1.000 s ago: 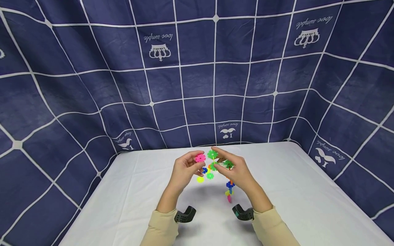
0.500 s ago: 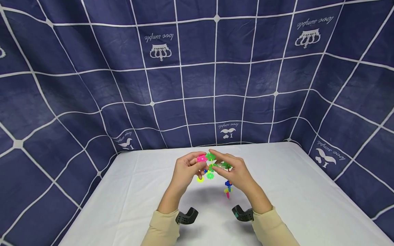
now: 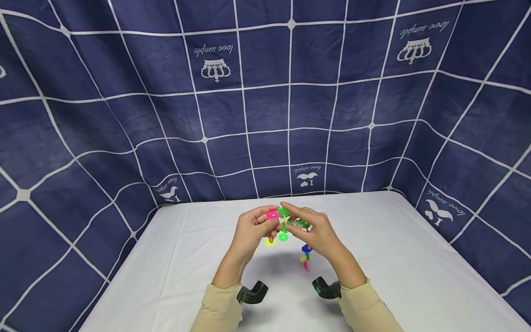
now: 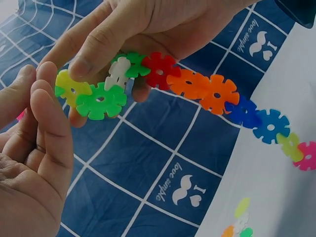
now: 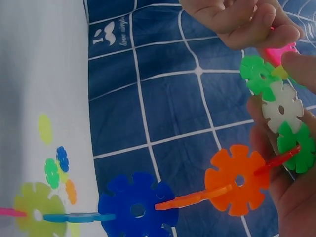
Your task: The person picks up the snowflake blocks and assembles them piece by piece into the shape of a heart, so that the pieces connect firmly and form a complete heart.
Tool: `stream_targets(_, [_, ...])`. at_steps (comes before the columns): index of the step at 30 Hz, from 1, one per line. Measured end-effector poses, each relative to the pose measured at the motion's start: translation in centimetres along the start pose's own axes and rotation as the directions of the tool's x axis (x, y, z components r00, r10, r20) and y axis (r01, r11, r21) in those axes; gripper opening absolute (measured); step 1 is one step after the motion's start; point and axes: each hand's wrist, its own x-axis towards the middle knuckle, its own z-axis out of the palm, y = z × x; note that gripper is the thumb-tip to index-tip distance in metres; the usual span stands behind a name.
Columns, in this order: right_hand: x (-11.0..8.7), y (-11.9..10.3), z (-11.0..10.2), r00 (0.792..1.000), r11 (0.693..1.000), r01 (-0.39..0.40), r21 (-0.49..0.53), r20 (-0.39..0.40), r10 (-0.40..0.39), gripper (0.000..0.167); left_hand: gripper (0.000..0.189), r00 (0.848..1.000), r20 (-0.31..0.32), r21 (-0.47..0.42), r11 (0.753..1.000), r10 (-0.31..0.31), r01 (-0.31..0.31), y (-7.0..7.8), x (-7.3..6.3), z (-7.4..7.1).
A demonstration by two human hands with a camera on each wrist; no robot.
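My left hand pinches a pink snowflake disc between thumb and fingers. The disc sits against the green disc at the near end of a chain of slotted plastic discs; whether their slots are joined is hidden by fingers. That chain end is gripped by my right hand, thumb on the yellow disc. In the left wrist view the chain runs on through another green disc, a white disc, a red disc, orange discs and blue discs, hanging down to a pink end disc.
Loose discs lie on the white-covered table below the hands, among them a yellow disc, a green disc and, in the right wrist view, an orange disc. A blue checked curtain surrounds the table's back and sides.
The pink disc and the chain's green end disc, apart a second ago, have come together at their edges. The hands have drawn closer, and the hanging chain end has swung slightly left.
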Motion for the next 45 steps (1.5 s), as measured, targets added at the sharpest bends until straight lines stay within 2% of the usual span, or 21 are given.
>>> stream_targets(9, [0.1,0.1,0.1,0.999,0.998,-0.043,0.045,0.031,0.042,0.055,0.032,0.999,0.013,0.029,0.999,0.031,-0.032,-0.2,0.1,0.0])
stream_targets(15, [0.0,0.3,0.1,0.999,0.999,-0.026,0.046,0.020,0.025,0.053,0.037,0.999,0.023,0.056,0.998,0.030,-0.031,-0.3,0.1,-0.1])
stream_targets(22, [0.0,0.3,0.0,1.000,0.999,-0.021,0.033,0.013,0.021,0.056,0.044,0.997,0.067,0.115,0.992,0.046,-0.053,-0.2,0.0,-0.9])
stream_targets(27, [0.1,0.4,-0.3,1.000,1.000,-0.026,0.010,-0.008,0.026,0.057,0.044,0.997,0.064,0.157,0.986,0.050,-0.060,-0.6,0.4,-1.7])
stream_targets(31, [0.1,0.5,-0.4,0.999,0.999,-0.033,0.005,-0.020,0.033,0.057,0.043,0.999,0.013,0.220,0.974,0.044,-0.046,-1.7,0.9,-2.4])
stream_targets(36, [0.1,0.5,-0.5,0.999,0.999,-0.038,-0.002,-0.032,0.038,0.057,0.040,0.997,-0.071,0.302,0.953,0.012,0.010,-4.0,1.7,-3.2])
stream_targets(40, [0.1,0.5,-0.5,0.998,0.999,-0.047,0.000,-0.034,0.047,0.057,0.038,0.992,-0.129,0.370,0.927,-0.004,0.052,-6.0,2.2,-3.5])
stream_targets(45, [0.1,0.4,-0.7,0.998,0.999,-0.052,-0.005,-0.038,0.051,0.058,0.042,0.988,-0.153,0.454,0.887,-0.016,0.084,-8.1,2.5,-3.7])
